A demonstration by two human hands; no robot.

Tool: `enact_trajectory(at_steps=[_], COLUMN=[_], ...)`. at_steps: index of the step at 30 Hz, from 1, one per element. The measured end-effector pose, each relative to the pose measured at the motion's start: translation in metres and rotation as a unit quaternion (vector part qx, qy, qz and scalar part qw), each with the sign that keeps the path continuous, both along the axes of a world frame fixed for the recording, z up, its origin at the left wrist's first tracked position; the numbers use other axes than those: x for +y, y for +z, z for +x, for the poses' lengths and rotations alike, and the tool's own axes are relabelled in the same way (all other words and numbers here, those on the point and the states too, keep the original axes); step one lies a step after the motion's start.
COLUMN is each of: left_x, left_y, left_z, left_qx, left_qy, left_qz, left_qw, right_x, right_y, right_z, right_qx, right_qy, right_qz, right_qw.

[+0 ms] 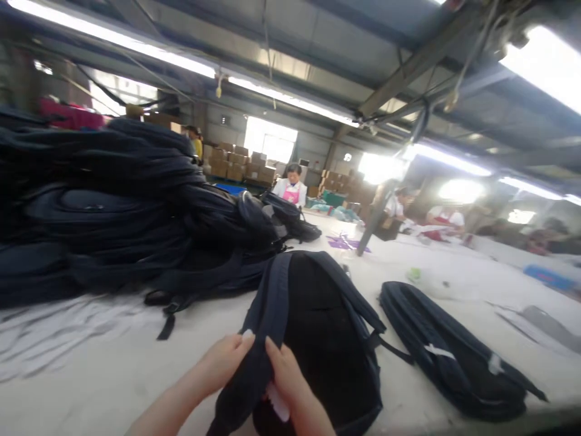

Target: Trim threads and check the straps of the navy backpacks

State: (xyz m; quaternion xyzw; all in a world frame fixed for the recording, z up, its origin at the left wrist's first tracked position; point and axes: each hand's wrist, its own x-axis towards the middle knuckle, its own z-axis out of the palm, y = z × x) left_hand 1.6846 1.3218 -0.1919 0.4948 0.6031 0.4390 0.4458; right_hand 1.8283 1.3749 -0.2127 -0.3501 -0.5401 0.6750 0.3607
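A dark navy backpack [322, 327] lies on the white table in front of me, its black back panel and shoulder straps facing up. My left hand [229, 358] grips the left edge of its left shoulder strap [261, 339], thumb on top. On the strap's other edge, my right hand [285, 369] is closed with its thumb laid over the webbing. A small white piece [276, 402] shows beneath my right hand; I cannot make out what it is. The lower end of the strap runs out at the bottom of the view.
A high pile of dark backpacks [113, 212] fills the left side. At the right lies another backpack [454, 351] with white wrapping on its straps. White strips [68, 333] lie at the left. A slanted metal post [374, 224] rises behind. Several people work farther back, one in a pink apron [291, 194].
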Motion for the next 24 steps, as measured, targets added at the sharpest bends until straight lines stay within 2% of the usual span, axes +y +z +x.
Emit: enact_trajectory(at_steps=[4,9,12,15,20,24], left_x=[0.005,0.004,0.006,0.008,0.004,0.002], left_y=[-0.011,-0.024,-0.025,-0.022,-0.018,-0.025], left_z=[0.006,0.015,0.013,0.006,-0.010,-0.016], left_qx=[0.048,-0.027,-0.054,-0.041,0.021,-0.038], left_qy=[-0.003,0.003,0.002,0.017,0.063,0.069], left_qz=[0.001,-0.006,-0.022,-0.012,0.019,0.042], left_qw=[0.999,1.000,0.998,0.999,0.998,0.996], right_x=[0.007,0.002,0.001,0.003,-0.008,-0.019], right_y=[-0.010,-0.004,0.000,0.002,0.012,0.020], right_z=[-0.006,0.001,0.002,0.007,0.032,0.040], right_qx=[0.018,-0.008,-0.048,-0.086,-0.146,-0.190], right_qy=[-0.007,0.003,-0.002,0.007,0.085,0.086], right_qz=[0.019,0.094,0.130,0.147,0.066,0.102], right_qw=[1.000,0.996,0.990,0.985,0.983,0.973])
